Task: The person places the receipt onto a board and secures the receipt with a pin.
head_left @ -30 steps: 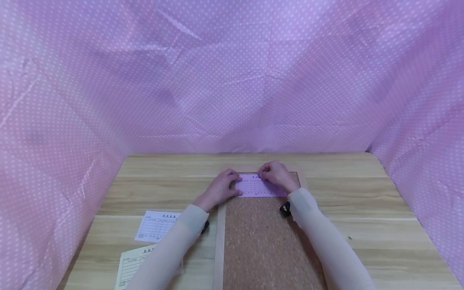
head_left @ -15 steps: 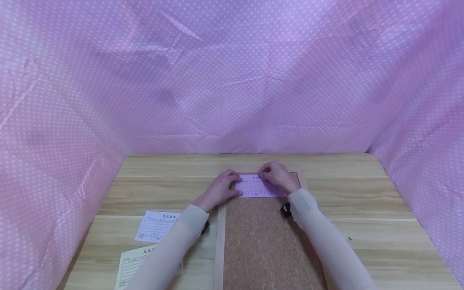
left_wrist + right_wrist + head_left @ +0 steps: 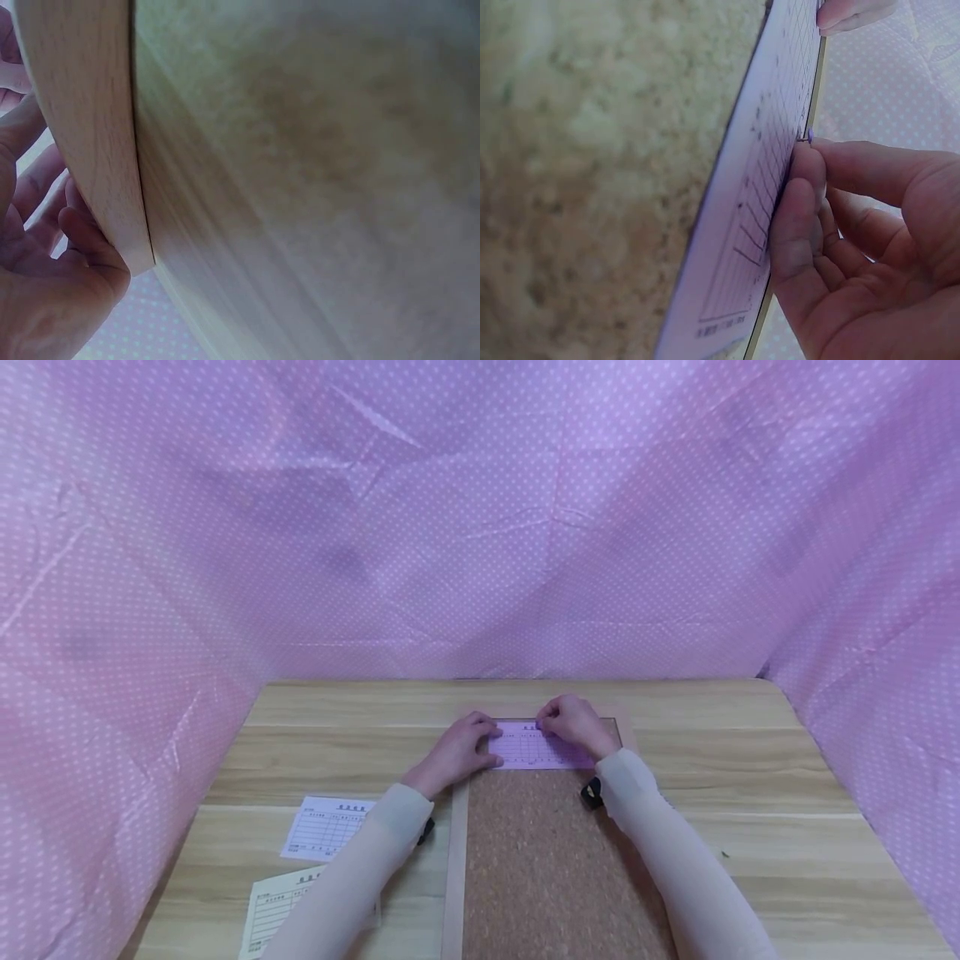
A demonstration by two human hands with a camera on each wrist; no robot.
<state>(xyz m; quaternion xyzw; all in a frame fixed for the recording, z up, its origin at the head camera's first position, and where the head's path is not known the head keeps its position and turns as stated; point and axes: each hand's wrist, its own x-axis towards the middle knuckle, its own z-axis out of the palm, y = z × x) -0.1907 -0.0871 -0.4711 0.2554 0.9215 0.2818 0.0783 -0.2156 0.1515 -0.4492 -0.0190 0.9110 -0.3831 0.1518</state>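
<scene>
Barely a change can be spotted, tbh: the head view's been nudged a hair, so the purple slip [image 3: 527, 747], cork board [image 3: 551, 860] and counter [image 3: 787, 810] are shown slightly lower.

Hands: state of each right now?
Left hand: open, touching the left end of the pink slip.
Right hand: closed, pinching a purple pin near the slip's top edge.

Both sleeved arms [image 3: 341, 881] stretched forward, left fingers [image 3: 482, 727] loosely parted, right fingers [image 3: 795, 225] pinched together.

Slip [image 3: 517, 750]: pink, printed grid, flat at the far end of the cork board [image 3: 555, 860]. Pin [image 3: 811, 136]: purple, at the slip's upper edge.
</scene>
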